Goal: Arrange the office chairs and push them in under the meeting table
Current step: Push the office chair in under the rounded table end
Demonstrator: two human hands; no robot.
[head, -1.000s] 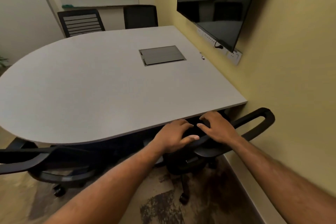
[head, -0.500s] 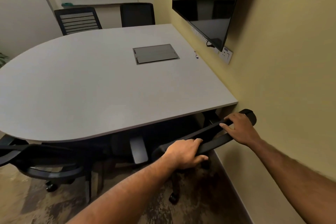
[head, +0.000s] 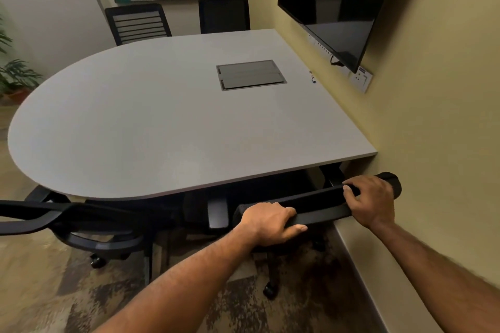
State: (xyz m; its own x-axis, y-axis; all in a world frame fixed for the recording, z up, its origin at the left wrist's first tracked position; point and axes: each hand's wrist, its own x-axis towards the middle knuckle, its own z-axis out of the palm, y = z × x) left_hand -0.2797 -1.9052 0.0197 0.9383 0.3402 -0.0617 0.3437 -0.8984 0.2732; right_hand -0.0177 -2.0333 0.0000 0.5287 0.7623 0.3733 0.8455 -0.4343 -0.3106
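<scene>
Chair back (head: pixel 322 207) stays gripped by left hand (head: pixel 267 222) and right hand (head: pixel 370 200), barely moved.

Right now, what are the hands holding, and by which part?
Left hand and right hand both grip the wall-side office chair by its backrest's top edge.

**Surface finish notes**

Table (head: pixel 135 121): we read the top as smooth, matt light-grey laminate with no glare.
Inset panel (head: pixel 250 74): darker grey, metal-looking, slight sheen.
Near chair (head: pixel 319 208): top rail is matt black and soft-looking. We can't tell whether it is cloth or foam.
Armrest (head: pixel 217 212): smooth black plastic, faint shine.
Left chair (head: pixel 102 244): black plastic frame, semi-gloss.
Far slatted chair (head: pixel 138 23): hard matt slats.
Screen (head: pixel 332 3): glossy black, mirror-like reflections.
Wall (head: pixel 433 89): matt yellow paint.
Socket plate (head: pixel 361 80): smooth white plastic.
Carpet (head: pixel 297 305): rough, mottled brown-beige pile.
</scene>
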